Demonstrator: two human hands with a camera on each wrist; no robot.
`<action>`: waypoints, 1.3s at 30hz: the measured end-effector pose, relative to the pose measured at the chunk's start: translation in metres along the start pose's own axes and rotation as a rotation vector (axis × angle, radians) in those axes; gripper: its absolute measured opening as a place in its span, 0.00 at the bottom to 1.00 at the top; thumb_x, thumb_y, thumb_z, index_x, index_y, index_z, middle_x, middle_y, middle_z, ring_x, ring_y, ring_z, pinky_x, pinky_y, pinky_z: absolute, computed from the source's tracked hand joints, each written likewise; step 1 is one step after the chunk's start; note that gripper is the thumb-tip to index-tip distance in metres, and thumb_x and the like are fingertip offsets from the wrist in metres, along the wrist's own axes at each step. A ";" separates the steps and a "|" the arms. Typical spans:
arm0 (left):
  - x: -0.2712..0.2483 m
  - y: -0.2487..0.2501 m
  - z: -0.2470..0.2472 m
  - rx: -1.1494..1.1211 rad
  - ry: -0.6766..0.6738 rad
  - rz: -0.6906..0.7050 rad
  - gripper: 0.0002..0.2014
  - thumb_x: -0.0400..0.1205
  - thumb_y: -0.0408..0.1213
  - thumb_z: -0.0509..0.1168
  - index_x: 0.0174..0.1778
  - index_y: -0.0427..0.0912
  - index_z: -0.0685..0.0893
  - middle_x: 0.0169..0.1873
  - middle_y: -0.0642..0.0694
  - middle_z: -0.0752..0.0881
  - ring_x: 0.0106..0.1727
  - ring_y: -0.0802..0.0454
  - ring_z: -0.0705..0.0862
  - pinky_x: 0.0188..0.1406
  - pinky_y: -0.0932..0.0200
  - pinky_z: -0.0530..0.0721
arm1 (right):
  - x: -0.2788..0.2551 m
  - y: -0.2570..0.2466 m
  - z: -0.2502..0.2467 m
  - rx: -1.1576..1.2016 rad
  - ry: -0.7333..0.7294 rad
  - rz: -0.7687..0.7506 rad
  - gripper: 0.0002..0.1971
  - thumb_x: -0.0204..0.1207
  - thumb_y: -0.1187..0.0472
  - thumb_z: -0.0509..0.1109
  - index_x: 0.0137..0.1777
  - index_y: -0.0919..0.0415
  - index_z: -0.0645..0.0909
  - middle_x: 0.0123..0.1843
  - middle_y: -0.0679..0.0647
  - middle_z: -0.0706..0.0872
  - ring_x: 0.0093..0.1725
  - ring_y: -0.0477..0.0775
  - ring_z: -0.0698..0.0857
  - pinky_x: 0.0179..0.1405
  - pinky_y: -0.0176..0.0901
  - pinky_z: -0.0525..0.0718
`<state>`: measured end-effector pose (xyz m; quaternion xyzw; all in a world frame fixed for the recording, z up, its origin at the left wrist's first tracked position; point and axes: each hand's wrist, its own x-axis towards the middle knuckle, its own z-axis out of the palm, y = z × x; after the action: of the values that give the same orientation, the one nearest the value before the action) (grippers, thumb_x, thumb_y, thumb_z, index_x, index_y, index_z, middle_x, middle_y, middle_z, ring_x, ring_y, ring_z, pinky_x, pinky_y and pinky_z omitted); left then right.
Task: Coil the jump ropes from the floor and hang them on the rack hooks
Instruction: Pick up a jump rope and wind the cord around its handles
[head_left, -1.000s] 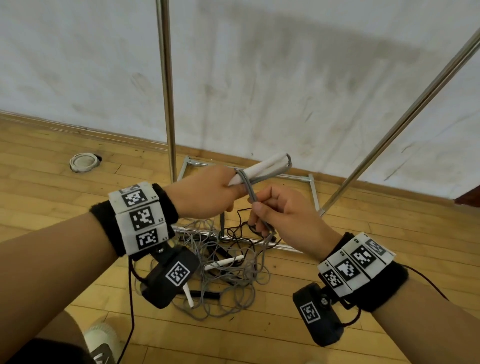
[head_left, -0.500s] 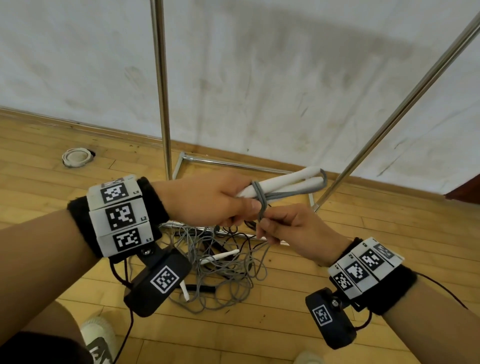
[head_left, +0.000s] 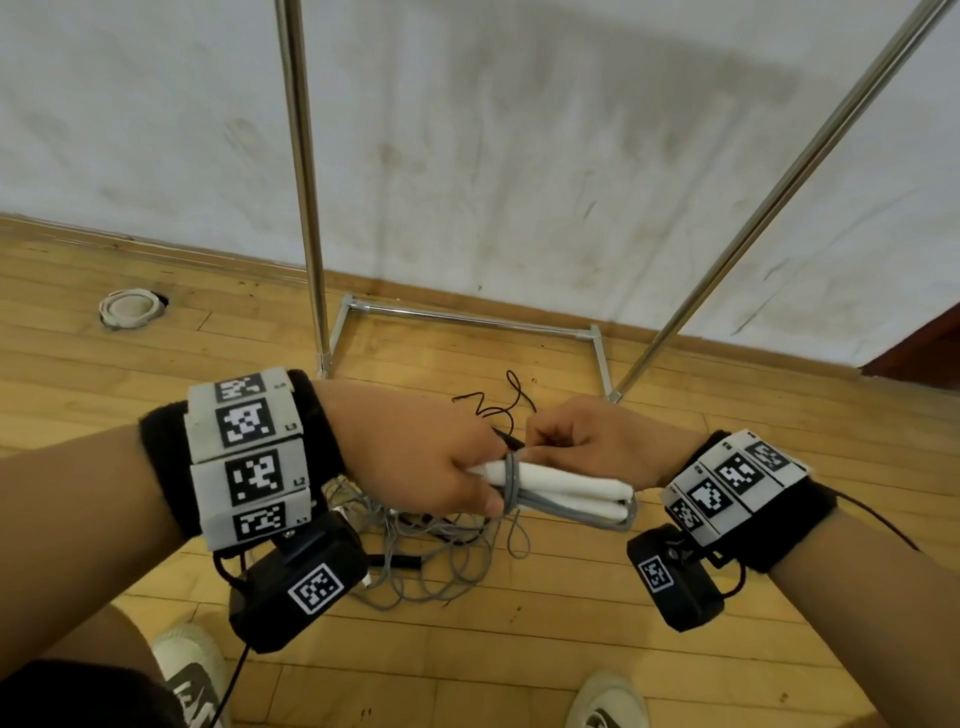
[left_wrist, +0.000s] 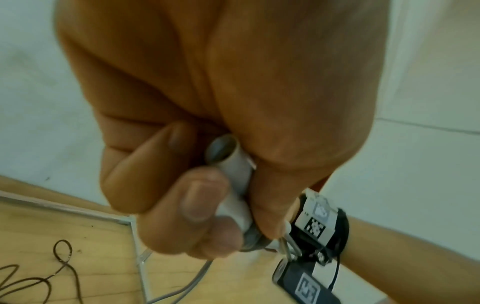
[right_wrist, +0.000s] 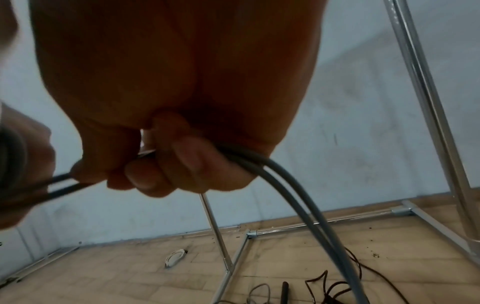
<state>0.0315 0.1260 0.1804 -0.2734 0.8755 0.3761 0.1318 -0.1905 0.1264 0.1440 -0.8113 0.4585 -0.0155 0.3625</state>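
My left hand (head_left: 441, 467) grips the two white handles (head_left: 566, 491) of a grey jump rope, held level in front of me; the left wrist view shows a handle end (left_wrist: 231, 164) inside my curled fingers. Grey cord (head_left: 511, 486) is wound round the handles near my left thumb. My right hand (head_left: 582, 441) sits just behind the handles and pinches the grey cord (right_wrist: 272, 181), which runs down toward the floor. A tangle of grey rope (head_left: 436, 551) and a black rope (head_left: 498, 405) lie on the floor below my hands.
The metal rack stands ahead against the wall: an upright pole (head_left: 301, 171), a slanted pole (head_left: 769, 208) and a base frame (head_left: 467, 317) on the wooden floor. A white round fitting (head_left: 127, 307) lies at the left. My shoes (head_left: 192, 670) show at the bottom.
The handles have swung from pointing up and right to lying level and lower. My right hand rose from below the handles to behind them, drawing the grey cord with it.
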 end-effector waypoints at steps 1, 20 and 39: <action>0.003 0.001 0.003 0.047 -0.014 -0.022 0.12 0.87 0.50 0.60 0.39 0.50 0.76 0.28 0.53 0.78 0.25 0.58 0.72 0.28 0.63 0.74 | -0.002 -0.002 0.000 0.016 0.012 0.014 0.16 0.83 0.50 0.67 0.38 0.59 0.81 0.29 0.54 0.79 0.27 0.45 0.72 0.28 0.37 0.71; 0.031 -0.024 -0.008 0.136 0.521 -0.216 0.13 0.87 0.45 0.59 0.39 0.43 0.78 0.33 0.46 0.83 0.31 0.50 0.80 0.27 0.55 0.75 | -0.006 -0.027 -0.002 0.532 0.365 0.017 0.07 0.81 0.75 0.66 0.55 0.68 0.82 0.44 0.65 0.89 0.40 0.54 0.90 0.44 0.47 0.91; -0.001 -0.025 -0.019 -0.368 0.454 0.064 0.10 0.83 0.49 0.62 0.42 0.47 0.79 0.24 0.54 0.81 0.25 0.55 0.78 0.27 0.60 0.78 | 0.003 -0.007 0.017 0.402 0.405 -0.132 0.10 0.84 0.65 0.66 0.48 0.49 0.86 0.30 0.43 0.86 0.27 0.41 0.80 0.29 0.34 0.79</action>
<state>0.0461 0.0979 0.1793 -0.3420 0.8079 0.4617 -0.1310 -0.1774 0.1359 0.1346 -0.7317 0.4554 -0.2914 0.4151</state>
